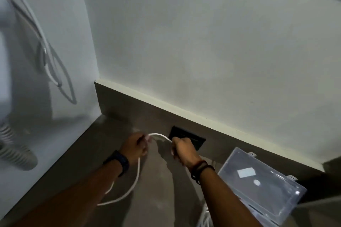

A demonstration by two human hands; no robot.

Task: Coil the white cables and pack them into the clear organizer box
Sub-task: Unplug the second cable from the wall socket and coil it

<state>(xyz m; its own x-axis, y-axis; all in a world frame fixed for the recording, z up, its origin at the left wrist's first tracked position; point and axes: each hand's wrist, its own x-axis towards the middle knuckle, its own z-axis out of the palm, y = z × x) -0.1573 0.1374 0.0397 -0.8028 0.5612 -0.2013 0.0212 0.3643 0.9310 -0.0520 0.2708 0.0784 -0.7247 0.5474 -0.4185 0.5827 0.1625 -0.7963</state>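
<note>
A white cable point(136, 180) arcs between both hands over the dark floor and hangs in a loop below my left wrist. My left hand point(135, 146), with a dark watch on the wrist, is closed on one end of it. My right hand point(182, 150), with dark bracelets on the wrist, grips the cable a short way along. The clear organizer box point(262, 186) lies on the floor to the right of my right forearm, lid shut, with small white items showing inside. More white cable point(204, 216) lies at the bottom edge near the box.
A black flat plate point(191, 137) lies on the floor just beyond my right hand, against the skirting board. A white wall point(203, 51) stands behind. At left, white cables point(53, 64) hang on a white panel, and a ribbed grey hose point(16, 155) lies low down.
</note>
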